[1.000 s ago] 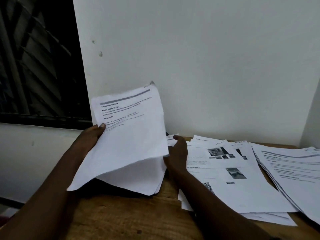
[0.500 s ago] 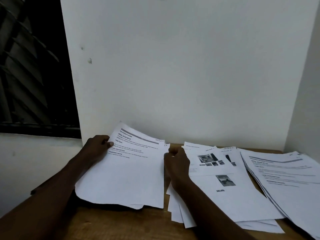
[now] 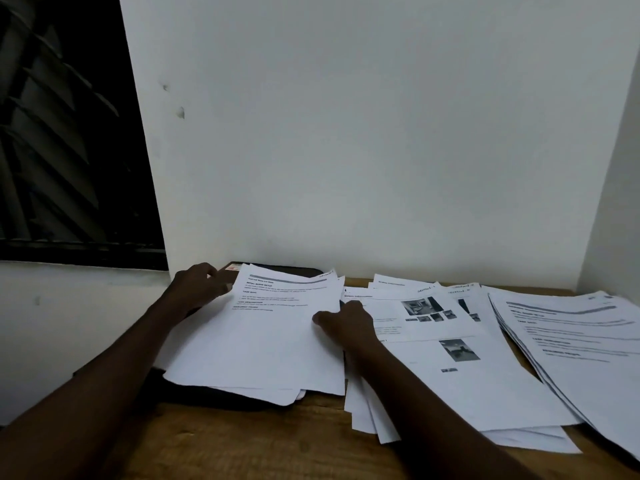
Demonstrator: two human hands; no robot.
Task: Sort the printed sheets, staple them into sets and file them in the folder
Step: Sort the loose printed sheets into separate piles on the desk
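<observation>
Our left hand (image 3: 199, 289) touches the left edge of the white printed paper pile (image 3: 263, 341), and our right hand (image 3: 346, 325) pinches its right edge.

The left stack of white paper sheets (image 3: 263, 344) bears black text under a grey header bar. The middle white paper pile (image 3: 460, 386) shows greyscale photos. Flat black folder (image 3: 214, 393), brown wood-grained tabletop (image 3: 277, 445), plain white wall (image 3: 381, 133).
</observation>
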